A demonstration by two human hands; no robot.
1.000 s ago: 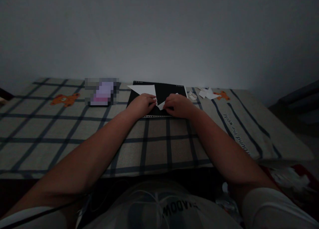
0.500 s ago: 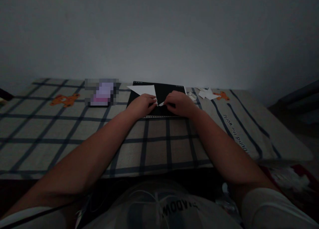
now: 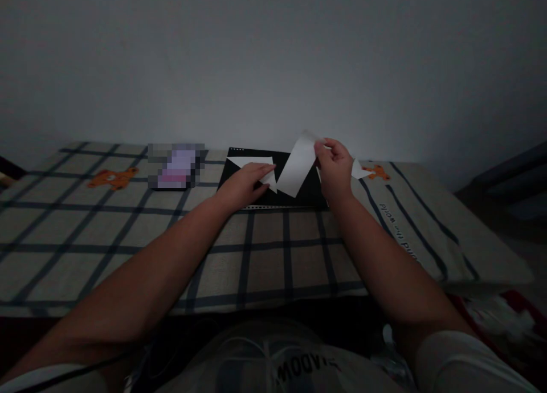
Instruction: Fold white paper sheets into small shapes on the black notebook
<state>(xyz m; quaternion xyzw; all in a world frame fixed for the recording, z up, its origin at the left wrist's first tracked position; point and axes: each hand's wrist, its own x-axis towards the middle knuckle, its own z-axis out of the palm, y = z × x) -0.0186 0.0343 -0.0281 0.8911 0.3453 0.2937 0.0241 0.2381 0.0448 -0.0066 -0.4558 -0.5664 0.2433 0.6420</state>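
Note:
A black notebook-like pad [image 3: 280, 160] with a row of punched holes along its edges lies on the cloth. My left hand [image 3: 248, 182] rests over a white piece of paper [image 3: 252, 160] on the pad, its fingers stretched out and the thumb apart. The part of that paper under the hand is hidden. My right hand [image 3: 337, 168] is raised over the pad's right side and pinches the upper end of a white paper strip [image 3: 296, 165] between thumb and fingers. The strip slants down to the left, its lower end near the pad.
A phone [image 3: 177, 168] with a lit, blurred-out screen lies to the left. White paper scraps [image 3: 361, 170] lie right of my right hand. A checked tablecloth [image 3: 265, 256] with orange bear prints covers the table, which stands against a grey wall [image 3: 273, 62].
My right hand has risen and moved right, and a white paper strip now hangs from its fingers, apart from the paper under my left hand. My left hand's fingers have straightened.

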